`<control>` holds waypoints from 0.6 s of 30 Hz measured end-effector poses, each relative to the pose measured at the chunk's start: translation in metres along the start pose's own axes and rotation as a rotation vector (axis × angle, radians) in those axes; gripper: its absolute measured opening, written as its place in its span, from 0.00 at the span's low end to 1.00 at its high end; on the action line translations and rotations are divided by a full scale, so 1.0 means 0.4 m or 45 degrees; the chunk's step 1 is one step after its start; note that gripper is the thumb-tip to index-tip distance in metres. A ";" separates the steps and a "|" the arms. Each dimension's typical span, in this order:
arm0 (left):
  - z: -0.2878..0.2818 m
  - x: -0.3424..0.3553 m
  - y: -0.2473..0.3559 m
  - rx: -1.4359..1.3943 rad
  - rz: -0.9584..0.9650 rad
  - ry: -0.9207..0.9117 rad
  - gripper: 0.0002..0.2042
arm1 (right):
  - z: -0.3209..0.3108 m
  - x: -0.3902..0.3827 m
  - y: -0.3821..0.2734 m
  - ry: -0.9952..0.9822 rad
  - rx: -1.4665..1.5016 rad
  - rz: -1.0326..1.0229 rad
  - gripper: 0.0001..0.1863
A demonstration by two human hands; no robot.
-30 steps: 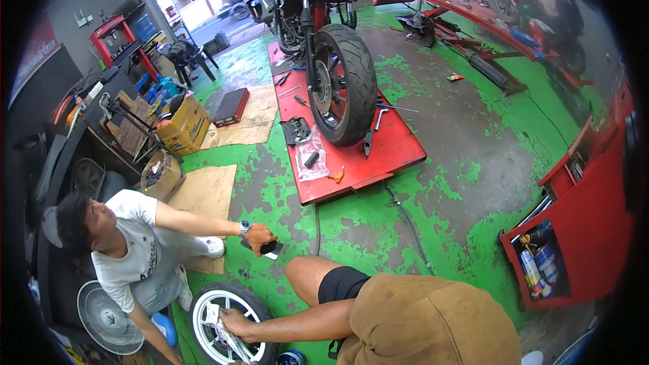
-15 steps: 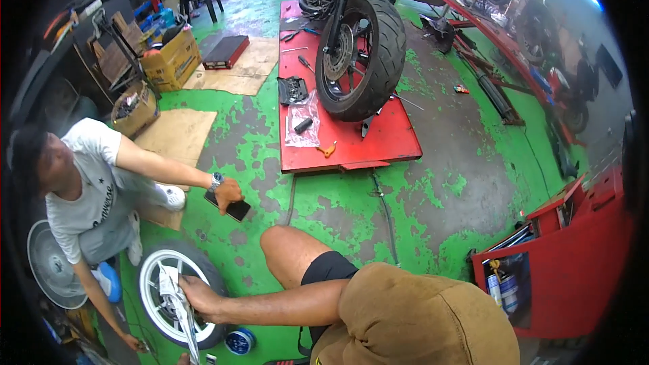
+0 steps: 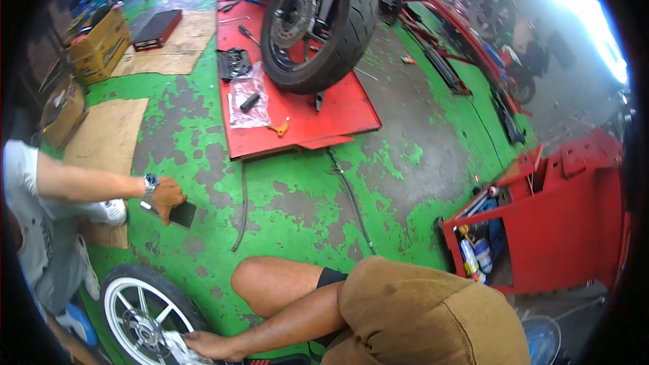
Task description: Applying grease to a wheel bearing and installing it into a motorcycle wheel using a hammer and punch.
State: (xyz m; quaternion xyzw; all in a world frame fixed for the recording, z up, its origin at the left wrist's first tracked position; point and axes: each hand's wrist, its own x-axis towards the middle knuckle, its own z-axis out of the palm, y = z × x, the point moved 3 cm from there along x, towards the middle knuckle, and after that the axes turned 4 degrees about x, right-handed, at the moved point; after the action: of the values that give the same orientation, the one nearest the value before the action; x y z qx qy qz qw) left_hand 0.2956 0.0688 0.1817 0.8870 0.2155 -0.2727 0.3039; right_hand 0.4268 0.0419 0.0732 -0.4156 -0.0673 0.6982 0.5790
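Observation:
My right hand (image 3: 211, 346) comes in from the brown sleeve at the lower right, its fingers closed on a crumpled whitish cloth (image 3: 180, 349). That cloth lies against the white spoked rim of a loose wheel (image 3: 152, 318), just beside the hub. The wheel, with its black tyre, is at the lower left and partly cut off by the lower edge. My left hand is out of view. Left of my knee, a co-worker's hand (image 3: 168, 197) with a wristwatch holds a dark, flat, phone-like object (image 3: 183, 215) above the floor.
A motorcycle's tyred wheel (image 3: 324, 40) stands on a red lift platform (image 3: 304, 125) with a screwdriver, pliers and a plastic bag. A red cabinet (image 3: 561, 223) holding spray cans is at the right. Hoses (image 3: 351, 203) cross the green floor. Flattened cardboard (image 3: 105, 138) lies left.
The view has swung, so the lift and floor sit further left and higher. My right hand and the cloth appear lower; the other hand glimpsed at the bottom edge is gone.

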 end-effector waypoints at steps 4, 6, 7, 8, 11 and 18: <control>0.099 0.072 -0.130 -0.015 0.182 -0.081 0.13 | -0.029 0.045 0.087 -0.026 0.088 0.016 0.22; 0.142 0.101 -0.198 -0.038 0.258 -0.114 0.13 | -0.024 0.027 0.073 0.039 -0.085 0.050 0.17; 0.162 0.106 -0.237 -0.060 0.279 -0.126 0.13 | 0.001 -0.019 0.023 0.079 -0.054 -0.013 0.17; 0.172 0.121 -0.260 -0.077 0.312 -0.141 0.13 | 0.003 -0.036 0.003 0.118 -0.104 -0.040 0.19; 0.134 0.119 -0.285 -0.147 0.053 -0.372 0.12 | 0.009 -0.022 -0.013 0.072 -0.122 -0.261 0.22; 0.146 0.028 -0.286 -1.421 -0.025 0.138 0.17 | -0.106 0.033 0.070 0.240 -0.215 -0.348 0.21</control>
State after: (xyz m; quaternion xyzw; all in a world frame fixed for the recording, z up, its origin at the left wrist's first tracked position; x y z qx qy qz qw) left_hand 0.2209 0.1157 0.0876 0.6024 0.3507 -0.0741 0.7132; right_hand 0.4339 0.0279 0.0232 -0.5132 -0.1270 0.5628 0.6354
